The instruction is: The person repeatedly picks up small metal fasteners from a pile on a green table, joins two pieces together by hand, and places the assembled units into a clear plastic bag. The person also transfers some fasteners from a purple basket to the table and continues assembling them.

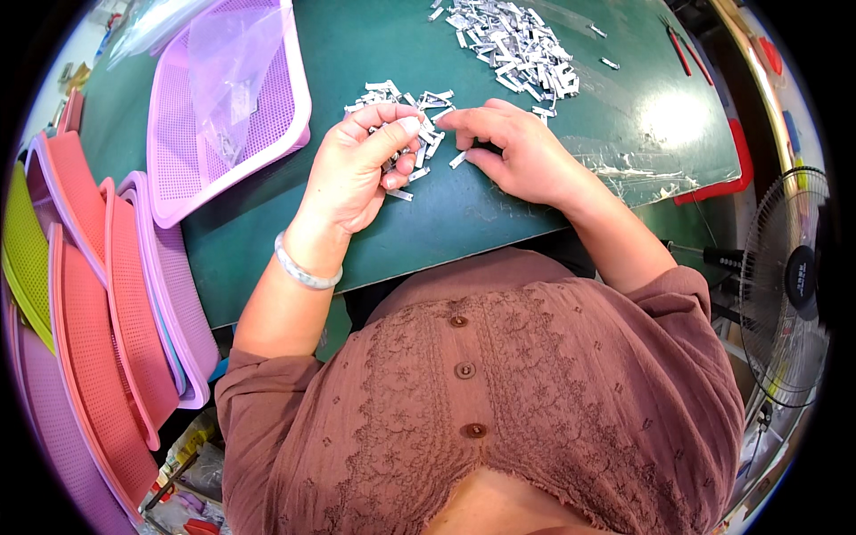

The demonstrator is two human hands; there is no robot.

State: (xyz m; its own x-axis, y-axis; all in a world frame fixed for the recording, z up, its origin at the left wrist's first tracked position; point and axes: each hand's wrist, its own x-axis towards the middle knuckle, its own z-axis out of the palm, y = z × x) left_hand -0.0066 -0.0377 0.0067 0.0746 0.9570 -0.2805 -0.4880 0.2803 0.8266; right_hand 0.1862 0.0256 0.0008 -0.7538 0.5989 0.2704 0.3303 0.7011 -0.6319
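The pile [432,147] lay beside our curled left hand [358,160], one piece [457,160] at the thumb of our half-curled right hand [520,150]. Whether either gripped, we couldn't tell.

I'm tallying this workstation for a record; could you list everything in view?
Near heap of small parts: one, white and grey, table's middle
Far heap of small parts: one, white and grey, beyond it
Table: one, green, centre
Mesh basket: one, lilac, table's left
Plastic bag: one, clear, inside that basket
Other baskets: several overlapping, coral, lilac, lime, far left
Hand tool: one, red-handled, upper right
Fan: one, dark, right edge
Bracelet: one, pale, left wrist
Top: one, brown, worn
Left hand: one, bare, near heap
Right hand: one, bare, same heap's right
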